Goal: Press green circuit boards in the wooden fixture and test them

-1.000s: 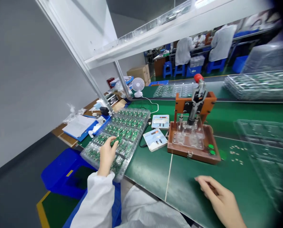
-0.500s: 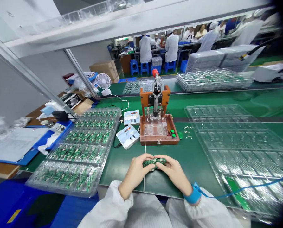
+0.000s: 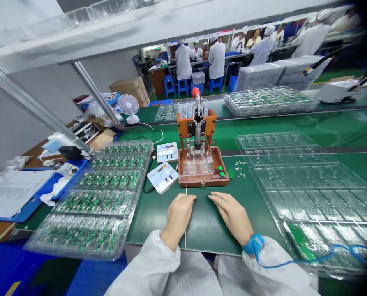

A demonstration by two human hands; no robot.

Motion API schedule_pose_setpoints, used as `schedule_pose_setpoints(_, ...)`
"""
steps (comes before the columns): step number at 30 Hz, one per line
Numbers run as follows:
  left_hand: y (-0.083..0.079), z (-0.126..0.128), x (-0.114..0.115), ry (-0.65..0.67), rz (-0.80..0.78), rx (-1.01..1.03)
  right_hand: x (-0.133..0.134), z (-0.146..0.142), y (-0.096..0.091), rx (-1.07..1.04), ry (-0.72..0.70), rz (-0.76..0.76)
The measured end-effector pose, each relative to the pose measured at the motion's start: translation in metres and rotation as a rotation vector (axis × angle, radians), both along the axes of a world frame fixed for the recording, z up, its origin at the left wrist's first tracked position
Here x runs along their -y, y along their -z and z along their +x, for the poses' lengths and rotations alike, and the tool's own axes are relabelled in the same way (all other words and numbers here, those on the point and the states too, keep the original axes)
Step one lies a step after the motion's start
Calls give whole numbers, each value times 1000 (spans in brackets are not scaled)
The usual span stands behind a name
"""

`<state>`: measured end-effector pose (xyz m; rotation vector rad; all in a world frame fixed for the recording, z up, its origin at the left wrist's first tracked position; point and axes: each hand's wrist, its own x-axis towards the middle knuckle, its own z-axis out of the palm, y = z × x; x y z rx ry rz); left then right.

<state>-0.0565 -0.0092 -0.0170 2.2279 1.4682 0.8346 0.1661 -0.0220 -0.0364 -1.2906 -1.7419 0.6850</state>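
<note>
The left hand (image 3: pixel 179 216) and right hand (image 3: pixel 232 216) rested low over the bench (image 3: pixel 204 242), apart, fingers curled in and tips facing across a narrow gap; whether either pinched anything could not be told. The press (image 3: pixel 197 137) stood just ahead of both hands, with two meters (image 3: pixel 162 177) (image 3: pixel 167 152) ahead and left. Boards (image 3: pixel 112 179) lay in rows in the left tray (image 3: pixel 75 254), beyond the left hand. Judged hazards were as follows. The blue cord (image 3: pixel 282 262) ran from the strap (image 3: pixel 253 244) on the right wrist across the near end of the right tray (image 3: pixel 289 174); a quick pull leftward could snag the cord and shift that tray. Loose parts (image 3: pixel 241 169) lay ahead of the right hand, where a careless sweep could scatter them. The left tray's near end appeared to jut past the bench edge; a knock from the left elbow could tip it. Concerning room, the front edge passed close under both wrists, limiting backward travel. Lateral room extended leftward to the left tray and rightward to the right tray; forward room was short, bounded by the press.
</note>
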Motion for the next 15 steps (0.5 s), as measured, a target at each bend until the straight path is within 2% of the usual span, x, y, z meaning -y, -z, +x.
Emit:
schedule_pose_setpoints(3, 6, 13, 1, 82, 44, -27, 3, -9, 2, 111, -97, 62)
schedule_pose_setpoints(6, 5, 16, 4, 87, -22, 16, 11, -12, 4, 177, -159, 88)
schedule_pose_setpoints(10, 3, 4, 11, 67, -47, 31, 21, -5, 1, 236, -216, 13)
schedule_pose_setpoints(15, 7, -4, 19, 95, -49, 37, 22, -1, -2, 181, -223, -74)
